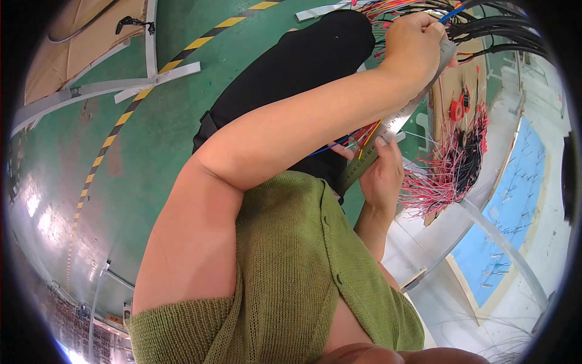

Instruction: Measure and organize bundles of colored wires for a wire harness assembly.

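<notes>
A long steel ruler [397,123] slants across my lap, over my black-trousered leg [297,67]. My left hand [418,48] closes round the ruler's far end, with a blue wire [451,13] at its fingertips, beside thick black cables [503,30]. Nearer my body, my right hand [383,176] grips the ruler, thumb on top and fingers curled beneath. Thin red, yellow and blue wires [367,134] run along the ruler by this hand. Whether the right fingers also hold those wires is hidden.
To the right, a large bundle of red, pink and black wires [451,173] lies on cardboard beside a red tape roll [457,110]. Beyond it is a blue board [515,212] with small upright parts. Metal framing [151,42] and a striped floor line [124,118] are at left.
</notes>
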`<control>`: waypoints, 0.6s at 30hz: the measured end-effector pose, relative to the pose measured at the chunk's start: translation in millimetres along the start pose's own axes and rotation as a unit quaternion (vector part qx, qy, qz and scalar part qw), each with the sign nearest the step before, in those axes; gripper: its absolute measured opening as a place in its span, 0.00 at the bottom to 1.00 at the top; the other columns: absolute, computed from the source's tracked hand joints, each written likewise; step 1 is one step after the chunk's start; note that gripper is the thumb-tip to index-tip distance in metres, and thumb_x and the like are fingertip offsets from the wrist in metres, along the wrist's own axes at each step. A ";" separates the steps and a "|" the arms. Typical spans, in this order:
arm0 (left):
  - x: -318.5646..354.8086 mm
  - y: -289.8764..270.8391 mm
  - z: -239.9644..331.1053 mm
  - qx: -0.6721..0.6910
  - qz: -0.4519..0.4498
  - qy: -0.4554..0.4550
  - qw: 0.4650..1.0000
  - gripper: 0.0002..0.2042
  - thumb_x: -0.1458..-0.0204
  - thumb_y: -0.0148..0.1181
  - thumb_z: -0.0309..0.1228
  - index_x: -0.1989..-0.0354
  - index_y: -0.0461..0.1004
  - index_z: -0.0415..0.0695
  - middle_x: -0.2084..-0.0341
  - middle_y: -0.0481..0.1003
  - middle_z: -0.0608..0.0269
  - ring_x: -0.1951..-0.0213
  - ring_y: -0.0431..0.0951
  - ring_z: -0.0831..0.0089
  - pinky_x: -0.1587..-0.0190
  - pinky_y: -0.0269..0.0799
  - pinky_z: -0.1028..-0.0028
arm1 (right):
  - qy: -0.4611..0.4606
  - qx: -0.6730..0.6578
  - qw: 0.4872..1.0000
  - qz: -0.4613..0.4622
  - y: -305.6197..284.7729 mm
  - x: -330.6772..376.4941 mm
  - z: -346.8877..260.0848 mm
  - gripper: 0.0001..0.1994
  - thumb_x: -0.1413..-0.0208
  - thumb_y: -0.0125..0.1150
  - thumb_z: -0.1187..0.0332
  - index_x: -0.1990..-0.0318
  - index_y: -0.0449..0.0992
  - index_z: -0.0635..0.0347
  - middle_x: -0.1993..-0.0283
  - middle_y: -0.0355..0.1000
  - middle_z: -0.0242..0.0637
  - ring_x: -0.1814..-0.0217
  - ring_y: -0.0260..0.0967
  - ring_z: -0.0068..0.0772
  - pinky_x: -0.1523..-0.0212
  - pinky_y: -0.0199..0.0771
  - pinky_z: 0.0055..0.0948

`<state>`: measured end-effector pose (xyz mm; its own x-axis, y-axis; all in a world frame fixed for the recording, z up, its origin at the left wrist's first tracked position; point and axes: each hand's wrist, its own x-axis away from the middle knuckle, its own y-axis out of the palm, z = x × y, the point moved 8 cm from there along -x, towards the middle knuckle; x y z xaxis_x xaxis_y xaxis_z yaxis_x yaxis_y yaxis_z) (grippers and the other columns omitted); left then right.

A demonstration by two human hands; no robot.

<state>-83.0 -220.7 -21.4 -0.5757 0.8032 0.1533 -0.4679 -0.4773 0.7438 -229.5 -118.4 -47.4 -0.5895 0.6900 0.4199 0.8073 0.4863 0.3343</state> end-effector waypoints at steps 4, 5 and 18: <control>0.4 0.1 -0.4 0.008 -0.001 -0.004 1.000 0.10 0.39 0.47 0.31 0.65 0.70 0.36 0.78 0.77 0.52 0.78 0.79 0.71 0.80 0.71 0.75 | 0.001 0.001 1.000 -0.017 -1.9 0.4 0.7 0.19 0.37 0.36 0.70 0.42 0.58 0.68 0.44 0.67 0.46 0.44 0.67 0.42 0.49 0.72 0.61; 0.0 0.1 -0.3 0.009 -0.004 -0.001 1.000 0.10 0.39 0.47 0.30 0.65 0.70 0.36 0.78 0.77 0.52 0.78 0.79 0.71 0.79 0.71 0.76 | 0.003 0.004 1.000 -0.008 -1.3 0.4 0.4 0.18 0.37 0.36 0.70 0.42 0.58 0.68 0.44 0.66 0.46 0.44 0.67 0.42 0.49 0.72 0.61; 7.0 0.6 3.3 0.029 0.006 -0.021 0.999 0.09 0.40 0.46 0.29 0.65 0.70 0.36 0.78 0.77 0.52 0.77 0.79 0.71 0.77 0.71 0.76 | 0.002 0.001 1.000 0.008 -3.0 0.3 -0.4 0.19 0.37 0.36 0.69 0.42 0.58 0.68 0.46 0.68 0.46 0.45 0.68 0.40 0.51 0.74 0.58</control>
<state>-85.1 -214.1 -17.7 -0.5522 0.8123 0.1875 -0.4207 -0.4657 0.7785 -232.2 -119.8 -47.9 -0.5763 0.6957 0.4288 0.8169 0.4759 0.3259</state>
